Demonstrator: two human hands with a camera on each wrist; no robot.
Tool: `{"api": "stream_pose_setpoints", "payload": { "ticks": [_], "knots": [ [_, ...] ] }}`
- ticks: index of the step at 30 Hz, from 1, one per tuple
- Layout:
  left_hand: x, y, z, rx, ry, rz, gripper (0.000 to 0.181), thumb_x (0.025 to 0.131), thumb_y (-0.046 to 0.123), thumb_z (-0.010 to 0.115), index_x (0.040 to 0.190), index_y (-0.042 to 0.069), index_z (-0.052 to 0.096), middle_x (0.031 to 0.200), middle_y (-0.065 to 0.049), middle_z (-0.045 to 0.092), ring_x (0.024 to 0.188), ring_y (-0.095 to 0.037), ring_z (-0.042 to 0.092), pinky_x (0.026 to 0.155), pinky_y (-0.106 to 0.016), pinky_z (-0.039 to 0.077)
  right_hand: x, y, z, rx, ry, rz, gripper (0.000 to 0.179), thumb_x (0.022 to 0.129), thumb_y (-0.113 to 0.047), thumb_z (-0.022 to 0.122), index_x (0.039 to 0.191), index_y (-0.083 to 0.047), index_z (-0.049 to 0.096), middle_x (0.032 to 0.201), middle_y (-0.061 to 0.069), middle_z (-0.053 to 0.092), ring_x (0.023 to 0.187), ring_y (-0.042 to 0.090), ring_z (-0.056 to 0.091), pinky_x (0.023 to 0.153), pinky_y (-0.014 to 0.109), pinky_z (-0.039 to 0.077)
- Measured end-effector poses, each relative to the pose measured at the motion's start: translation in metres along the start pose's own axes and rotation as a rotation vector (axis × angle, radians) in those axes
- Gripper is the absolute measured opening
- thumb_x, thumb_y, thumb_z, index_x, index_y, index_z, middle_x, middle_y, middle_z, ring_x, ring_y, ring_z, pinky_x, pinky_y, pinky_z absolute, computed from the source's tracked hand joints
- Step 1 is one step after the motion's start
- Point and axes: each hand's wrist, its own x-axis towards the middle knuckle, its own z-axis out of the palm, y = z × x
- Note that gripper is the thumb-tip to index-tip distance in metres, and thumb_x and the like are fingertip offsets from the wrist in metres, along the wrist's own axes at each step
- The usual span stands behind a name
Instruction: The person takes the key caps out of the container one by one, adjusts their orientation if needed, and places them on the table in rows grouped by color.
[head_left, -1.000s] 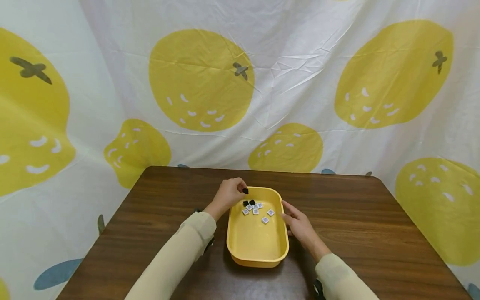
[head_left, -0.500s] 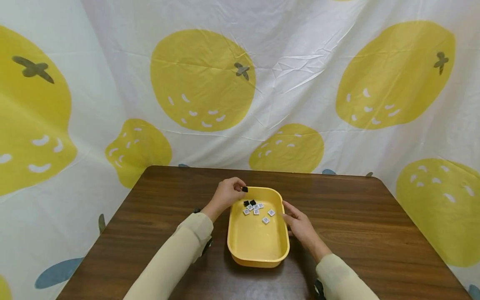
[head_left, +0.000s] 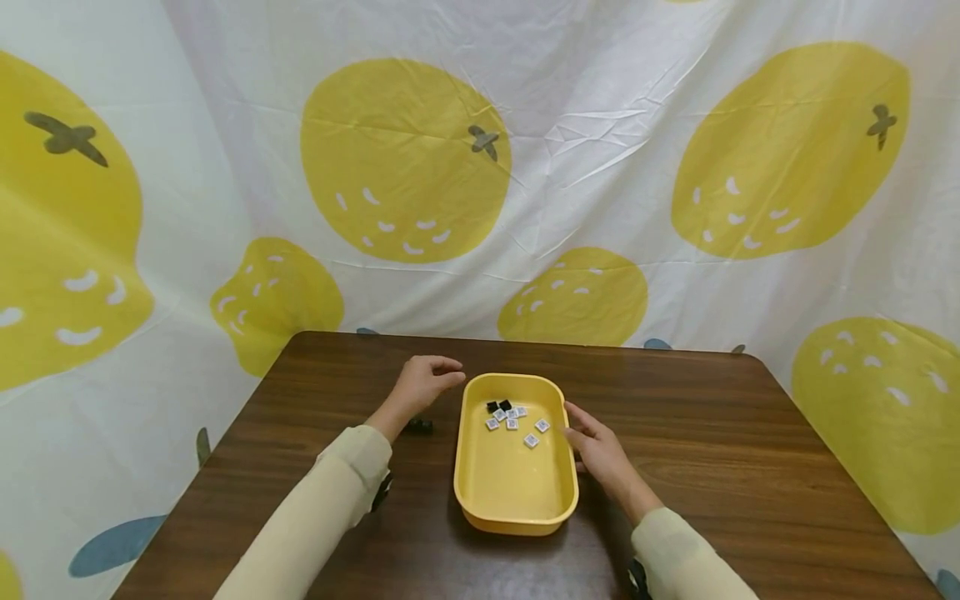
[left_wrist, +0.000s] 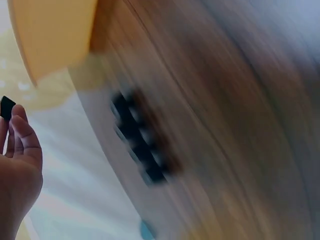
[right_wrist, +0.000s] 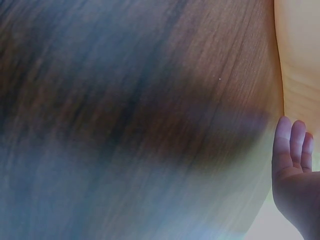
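A small black square tile is pinched in the fingertips of my left hand, left of the yellow tray; in the head view the fingers hide it. Below this hand a row of black tiles stands on the table, blurred in the left wrist view. Inside the tray, toward its far end, lie several white tiles with printed marks and two black tiles. My right hand rests against the tray's right side, its fingers straight along the outer wall.
The tray stands on a dark brown wooden table. Behind the table's far edge hangs a white curtain with big yellow lemons printed on it.
My left hand has moved left from above the tray's far left corner, carrying the black tile out over the table. The right hand and the tiles in the tray stay put.
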Motion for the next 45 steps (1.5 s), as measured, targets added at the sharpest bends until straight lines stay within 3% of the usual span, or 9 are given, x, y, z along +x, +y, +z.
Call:
{"api": "stream_pose_setpoints", "payload": {
  "ticks": [10,16,22,34,45],
  "knots": [
    [-0.017,-0.05,-0.06,0.17,0.001,-0.044,0.029,0.092,0.015,0.072,0.115,-0.001,0.071,0.113,-0.014,0.069,0.107,-0.033,0.062,0.089,-0.047,0.051,0.002,0.001,0.001,-0.006,0.005,-0.002,0.053,0.102,-0.01,0.05,0.154,-0.01,0.037,0.121,0.025,0.058,0.095,0.026,0.065,0.071,0.036,0.057],
    [-0.031,-0.075,-0.082,0.27,-0.037,-0.075,0.024,0.092,0.012,0.071,0.112,0.0,0.073,0.112,-0.016,0.07,0.11,-0.037,0.061,0.091,-0.05,0.049,0.003,-0.001,0.0,-0.007,0.002,-0.003,0.053,0.102,-0.01,0.05,0.154,-0.009,0.037,0.121,0.025,0.058,0.095,0.026,0.065,0.071,0.035,0.057],
    [-0.04,-0.086,-0.084,0.291,-0.097,-0.099,0.02,0.091,0.011,0.072,0.107,0.001,0.074,0.108,-0.014,0.071,0.111,-0.037,0.06,0.093,-0.051,0.048,0.002,-0.002,0.0,-0.016,0.009,-0.004,0.053,0.102,-0.01,0.049,0.154,-0.009,0.037,0.12,0.024,0.058,0.095,0.026,0.065,0.071,0.036,0.057],
    [-0.045,-0.093,-0.077,0.292,-0.114,-0.093,0.016,0.088,0.01,0.075,0.102,0.003,0.076,0.105,-0.012,0.071,0.109,-0.035,0.061,0.094,-0.049,0.047,0.001,-0.001,-0.001,-0.019,0.008,-0.005,0.053,0.102,-0.011,0.05,0.154,-0.009,0.037,0.12,0.024,0.059,0.094,0.026,0.065,0.07,0.036,0.057],
    [-0.049,-0.095,-0.076,0.263,-0.107,-0.116,0.028,0.089,0.012,0.075,0.114,0.003,0.071,0.103,-0.007,0.068,0.096,-0.025,0.062,0.081,-0.043,0.051,0.0,-0.001,0.0,-0.027,0.002,-0.002,0.053,0.103,-0.01,0.048,0.154,-0.01,0.037,0.12,0.024,0.058,0.095,0.027,0.064,0.071,0.037,0.057]
  ]
}}
